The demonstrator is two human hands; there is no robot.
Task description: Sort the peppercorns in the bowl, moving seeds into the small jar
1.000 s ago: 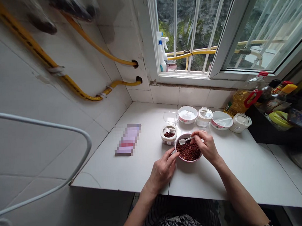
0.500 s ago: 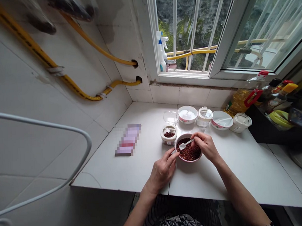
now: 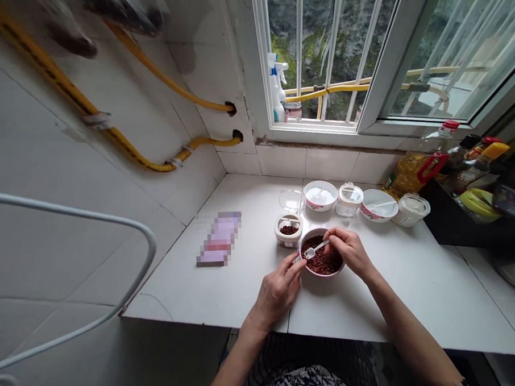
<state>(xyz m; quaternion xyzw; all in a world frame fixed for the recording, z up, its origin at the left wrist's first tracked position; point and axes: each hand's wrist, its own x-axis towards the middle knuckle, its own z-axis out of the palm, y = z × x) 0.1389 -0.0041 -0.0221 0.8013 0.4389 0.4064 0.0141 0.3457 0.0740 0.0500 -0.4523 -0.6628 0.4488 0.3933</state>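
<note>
1. We see the right hand pinching a small white spoon by its slim, smooth handle; the scoop lies beyond the fingertips, over the round bowl.
2. Directly below this grip, the bowl holds a grainy layer of reddish-brown seeds, small and rough.
3. Left of the grip, we find the left hand with bent fingers touching the bowl's near-left rim; we cannot tell whether it clasps it.
4. Beyond the left fingertips stands a squat, pale-rimmed jar, part-filled with similar seeds; its clear lid is raised behind.
5. Farther beyond the grip, we note a flowered bowl of white powder and a clear-sided canister.
6. Beyond and to the right, a second flowered bowl holds a white utensil, beside a white tub.
7. All stand on a smooth, glossy white counter.
</note>
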